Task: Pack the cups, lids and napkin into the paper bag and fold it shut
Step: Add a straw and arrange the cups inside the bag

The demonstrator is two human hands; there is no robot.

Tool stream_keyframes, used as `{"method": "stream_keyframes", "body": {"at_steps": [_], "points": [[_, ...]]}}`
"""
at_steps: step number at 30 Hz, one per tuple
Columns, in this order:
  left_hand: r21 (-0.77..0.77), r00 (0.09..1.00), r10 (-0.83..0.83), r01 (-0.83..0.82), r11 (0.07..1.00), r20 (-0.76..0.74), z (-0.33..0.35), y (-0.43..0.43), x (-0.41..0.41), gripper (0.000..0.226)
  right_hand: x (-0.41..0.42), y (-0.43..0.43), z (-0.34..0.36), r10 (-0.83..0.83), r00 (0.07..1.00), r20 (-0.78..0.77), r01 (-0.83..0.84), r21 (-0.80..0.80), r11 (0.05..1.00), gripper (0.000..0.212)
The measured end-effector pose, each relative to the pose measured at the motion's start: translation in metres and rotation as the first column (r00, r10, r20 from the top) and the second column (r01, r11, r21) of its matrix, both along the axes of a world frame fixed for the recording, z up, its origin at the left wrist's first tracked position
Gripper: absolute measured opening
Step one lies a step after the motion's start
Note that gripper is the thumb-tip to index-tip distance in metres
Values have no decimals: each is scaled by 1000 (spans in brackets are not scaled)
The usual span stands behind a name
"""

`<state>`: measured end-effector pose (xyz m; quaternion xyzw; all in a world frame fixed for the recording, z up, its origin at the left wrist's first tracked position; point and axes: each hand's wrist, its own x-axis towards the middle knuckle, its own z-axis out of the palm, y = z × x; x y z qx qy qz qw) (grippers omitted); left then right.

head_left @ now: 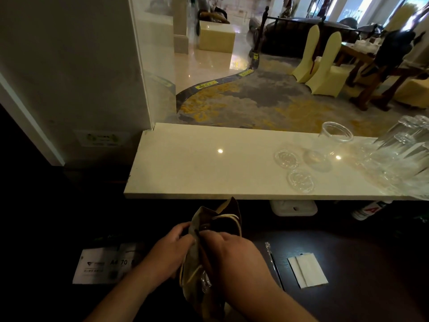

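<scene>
Head view: paper bag [216,231] at lower centre of frame, both hands clamped on its mouth, left hand [170,249] on the left edge, right hand [234,254] on the right. Clear cup [329,142] and two lids [286,158] sit on the pale worktop [197,163], right of centre. Napkin [307,269] lies lower right, well apart from the bag.
</scene>
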<state>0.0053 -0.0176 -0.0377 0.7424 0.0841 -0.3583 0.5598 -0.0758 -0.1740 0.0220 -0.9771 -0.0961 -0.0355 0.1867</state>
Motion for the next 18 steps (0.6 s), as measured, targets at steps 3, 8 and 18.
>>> {"method": "stream_keyframes", "body": {"at_steps": [3,8,18], "points": [[4,1000,4,-4,1000,11,0,1,-1,39,14,-4,0,-106,978,-178,115,39,993,18],[17,999,-7,6,1000,33,7,-2,-4,28,35,-1,-1,-207,917,-339,236,45,971,11],[58,998,-58,57,997,26,15,-8,-3,32,78,5,-37,-180,779,-600,127,-130,983,23]]}}
